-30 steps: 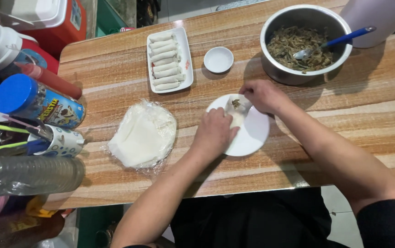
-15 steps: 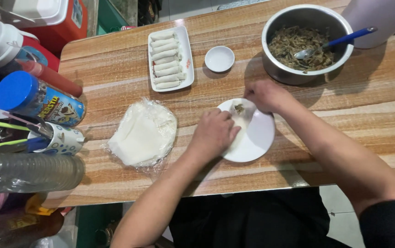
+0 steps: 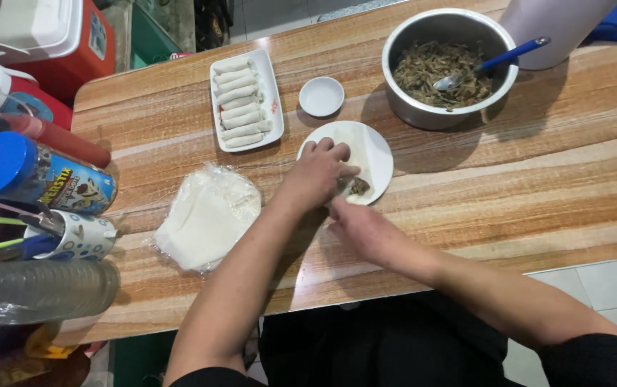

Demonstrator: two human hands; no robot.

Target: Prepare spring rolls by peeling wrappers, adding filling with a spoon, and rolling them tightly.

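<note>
The right hand [image 3: 366,228] lay nearest, at the near edge of the white plate [image 3: 376,147], fingers curled narrow and seemingly tucking the wrapper's [image 3: 355,147] near corner, though whether they pinched it could not be told. Just beyond, the left hand [image 3: 316,175] pressed flat on the wrapper, fingers together, holding it down beside a small dark lump of filling [image 3: 358,187] that showed at its fingertips. The step in hand looked like the first fold of a roll over its filling; the next move would call for a snug, even roll away from the body without squeezing the filling out. To the left sat a stack of wrappers [image 3: 208,215] in plastic. Farther off stood a tray [image 3: 273,93] of finished rolls [image 3: 240,104], a small empty dish [image 3: 321,96], and a steel bowl [image 3: 402,107] of filling with a blue-handled spoon [image 3: 495,60].
</note>
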